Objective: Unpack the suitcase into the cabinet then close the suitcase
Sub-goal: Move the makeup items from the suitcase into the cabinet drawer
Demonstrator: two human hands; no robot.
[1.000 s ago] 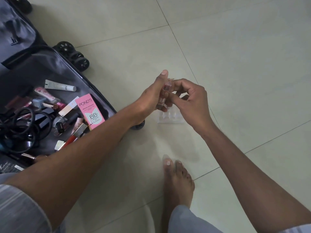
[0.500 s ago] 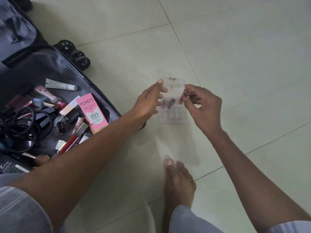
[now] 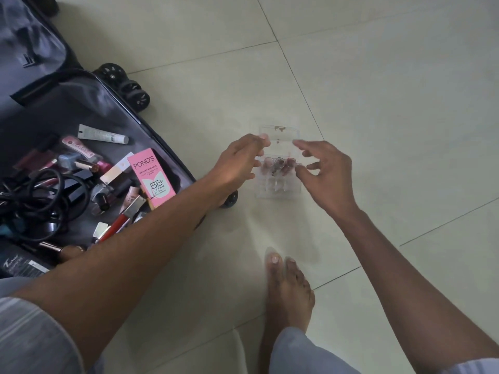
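A clear plastic organizer (image 3: 278,190) stands on the floor tiles with its lid up and several lipsticks (image 3: 279,166) in its slots. My left hand (image 3: 237,164) is against its left side, thumb up by the lid and fingers loosely bent, slightly blurred. My right hand (image 3: 328,171) hovers at its right side with fingers spread and nothing in it. The open grey suitcase (image 3: 81,109) lies at the left, holding a pink Pond's box (image 3: 151,176), a white tube (image 3: 102,134) and several other cosmetics.
Black cables (image 3: 35,195) are coiled in the suitcase's left part. Suitcase wheels (image 3: 129,90) stick out onto the tiles. My bare foot (image 3: 289,287) stands just below the organizer. Pale floor tiles (image 3: 391,90) stretch to the right and back.
A second ago both hands held a lipstick above the organizer. The right hand then set it into a slot and has let go, its fingers spreading. The left hand lowered to the organizer's side.
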